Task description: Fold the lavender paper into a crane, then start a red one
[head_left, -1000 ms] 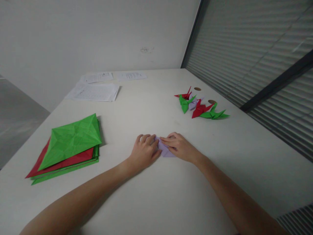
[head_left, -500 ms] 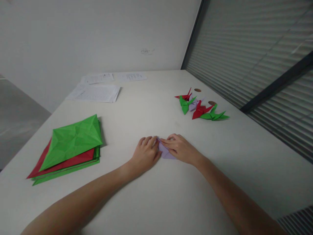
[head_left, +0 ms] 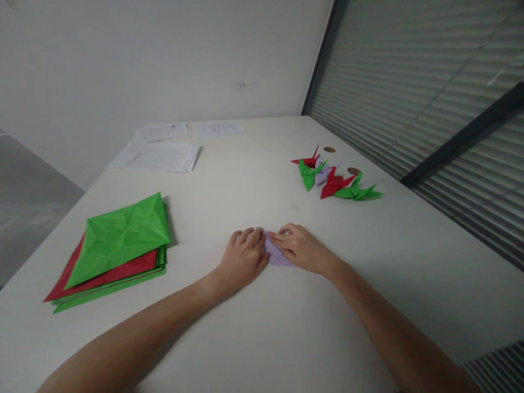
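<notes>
A small folded piece of lilac origami paper [head_left: 278, 257] lies flat on the white table [head_left: 245, 333], partly covered by both hands. My left hand [head_left: 244, 254] presses on its left side with curled fingers. From the right, my right hand [head_left: 302, 248] pinches or presses the paper's upper part, its fingertips close to those of the left. The fold under the fingers is hidden.
At left sits a stack of creased paper, with a green sheet [head_left: 126, 234] over a red sheet [head_left: 131, 264]. Several folded cranes, among them a red crane [head_left: 333, 184] and a green crane [head_left: 357, 191], stand at right. Printed papers [head_left: 159, 157] lie at the back left.
Both hands stay on the lilac paper in nearly the same pose. The whole view has shifted very slightly.
</notes>
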### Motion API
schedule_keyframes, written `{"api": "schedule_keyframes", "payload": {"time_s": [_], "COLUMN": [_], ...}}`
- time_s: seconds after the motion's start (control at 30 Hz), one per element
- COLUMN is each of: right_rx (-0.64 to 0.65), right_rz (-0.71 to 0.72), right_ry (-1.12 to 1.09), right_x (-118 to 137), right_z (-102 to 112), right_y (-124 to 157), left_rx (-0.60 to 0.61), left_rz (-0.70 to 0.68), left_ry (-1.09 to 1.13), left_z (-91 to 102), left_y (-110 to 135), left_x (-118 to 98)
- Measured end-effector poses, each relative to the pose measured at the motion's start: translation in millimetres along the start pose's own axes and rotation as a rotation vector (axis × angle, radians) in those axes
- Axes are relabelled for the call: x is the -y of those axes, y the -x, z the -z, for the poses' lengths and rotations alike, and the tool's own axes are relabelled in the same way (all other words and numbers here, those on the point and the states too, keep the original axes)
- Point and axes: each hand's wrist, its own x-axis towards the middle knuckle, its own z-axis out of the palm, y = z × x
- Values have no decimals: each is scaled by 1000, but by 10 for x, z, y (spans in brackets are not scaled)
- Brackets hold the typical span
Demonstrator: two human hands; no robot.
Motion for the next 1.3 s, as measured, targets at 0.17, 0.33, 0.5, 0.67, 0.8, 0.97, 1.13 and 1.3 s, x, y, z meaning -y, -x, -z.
{"api": "schedule_keyframes", "payload": {"time_s": [0.17,0.33,0.5,0.67,0.8,0.97,1.13,1.3], "right_rx": [38,70,65,56,71,58,62,60], "right_rz": [-3,3,5,-7,-31,-50,-47,-53], "right_ry": [6,16,13,23,15,-37,-40,-57], "right_x": [22,20,29,57,87,87,58,33], "right_z": [31,45,55,26,1,-9,-36,-45], "right_y": [5,28,24,21,18,14,13,17], "left_rx": [-3,-17,-35,-58,-78,-41,-36,-53], "left_rz": [11,24,-44,-128,-66,-24,-12,-14], "left_ry": [0,12,75,94,35,0,-1,-5], "left_z": [-9,-8,6,-29,-29,-16,-19,-30], "left_y": [-1,1,-22,-35,-26,-26,-29,-25], "left_x": [14,21,29,28,16,1,1,6]}}
